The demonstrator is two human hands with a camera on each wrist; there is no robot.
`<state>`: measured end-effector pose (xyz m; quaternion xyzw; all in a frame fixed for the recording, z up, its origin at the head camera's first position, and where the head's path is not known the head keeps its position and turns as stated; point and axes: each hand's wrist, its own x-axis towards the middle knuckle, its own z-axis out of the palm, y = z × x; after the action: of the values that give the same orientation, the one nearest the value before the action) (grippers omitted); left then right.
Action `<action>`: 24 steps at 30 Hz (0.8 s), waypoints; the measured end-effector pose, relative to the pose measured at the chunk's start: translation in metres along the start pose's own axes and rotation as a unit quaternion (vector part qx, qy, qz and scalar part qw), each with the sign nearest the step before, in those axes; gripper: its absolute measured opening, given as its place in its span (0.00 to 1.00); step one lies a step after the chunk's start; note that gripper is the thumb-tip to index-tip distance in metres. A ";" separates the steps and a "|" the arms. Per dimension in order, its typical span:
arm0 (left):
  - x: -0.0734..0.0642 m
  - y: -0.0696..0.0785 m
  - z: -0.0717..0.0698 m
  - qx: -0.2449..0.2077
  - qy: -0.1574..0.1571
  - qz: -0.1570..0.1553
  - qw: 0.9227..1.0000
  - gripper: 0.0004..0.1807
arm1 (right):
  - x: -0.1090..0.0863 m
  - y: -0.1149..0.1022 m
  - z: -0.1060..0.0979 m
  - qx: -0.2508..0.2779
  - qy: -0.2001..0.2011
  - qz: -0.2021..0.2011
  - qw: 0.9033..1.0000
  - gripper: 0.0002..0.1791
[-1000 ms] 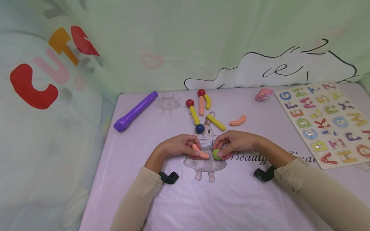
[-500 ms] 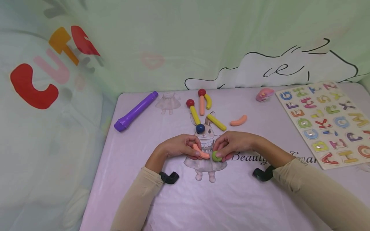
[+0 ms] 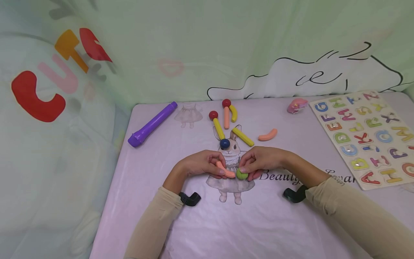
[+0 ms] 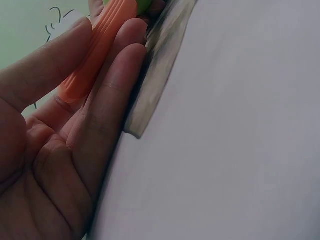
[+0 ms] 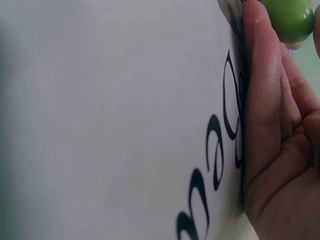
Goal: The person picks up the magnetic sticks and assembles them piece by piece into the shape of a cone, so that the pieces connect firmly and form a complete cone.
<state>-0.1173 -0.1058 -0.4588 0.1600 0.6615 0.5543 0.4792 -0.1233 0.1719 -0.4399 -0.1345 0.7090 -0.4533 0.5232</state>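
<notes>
In the head view my left hand pinches an orange curved stick between thumb and fingers. The ridged side of this curved stick shows in the left wrist view. Opposite it, my right hand pinches a green ball against the end of the stick; whether they touch I cannot tell. The right wrist view shows the glossy green ball at the fingertips. Just beyond the hands lie a blue ball joined to a yellow stick and a loose yellow stick.
Farther back are red balls, an orange straight stick and a yellow curved stick. Another orange curved stick lies right of these. A purple toy microphone, a pink object and an alphabet board lie around.
My right hand has turned the green ball slightly in its fingers and brought it a little closer to the curved stick. The left hand keeps its hold almost unmoved.
</notes>
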 end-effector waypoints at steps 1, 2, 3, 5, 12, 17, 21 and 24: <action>0.000 0.000 0.000 0.002 0.001 -0.001 1.000 0.09 | 0.000 0.000 0.000 0.000 0.000 0.001 1.000 0.18; 0.000 0.000 0.000 0.004 0.001 -0.002 1.000 0.09 | 0.000 0.000 0.000 0.001 0.000 0.001 1.000 0.18; 0.000 0.000 0.000 0.006 0.002 -0.002 1.000 0.09 | 0.000 0.000 0.000 0.000 -0.001 0.000 1.000 0.18; 0.000 0.000 0.000 0.008 0.003 -0.003 1.000 0.09 | 0.000 0.000 0.000 0.000 -0.001 -0.001 1.000 0.18; 0.000 0.000 0.000 0.005 0.003 -0.004 1.000 0.09 | 0.001 0.000 0.000 -0.003 -0.003 -0.002 1.000 0.18; 0.000 0.000 0.000 0.005 0.002 -0.004 1.000 0.10 | 0.002 0.000 0.000 -0.006 -0.004 -0.001 1.000 0.18; 0.000 0.000 -0.001 -0.001 0.000 -0.005 1.000 0.10 | 0.001 0.000 0.000 -0.006 -0.003 -0.002 1.000 0.18; 0.000 0.000 -0.001 0.001 -0.001 -0.006 1.000 0.10 | 0.000 -0.001 0.000 -0.005 -0.002 -0.001 1.000 0.18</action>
<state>-0.1182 -0.1059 -0.4588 0.1570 0.6622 0.5509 0.4830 -0.1236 0.1712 -0.4394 -0.1391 0.7101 -0.4496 0.5237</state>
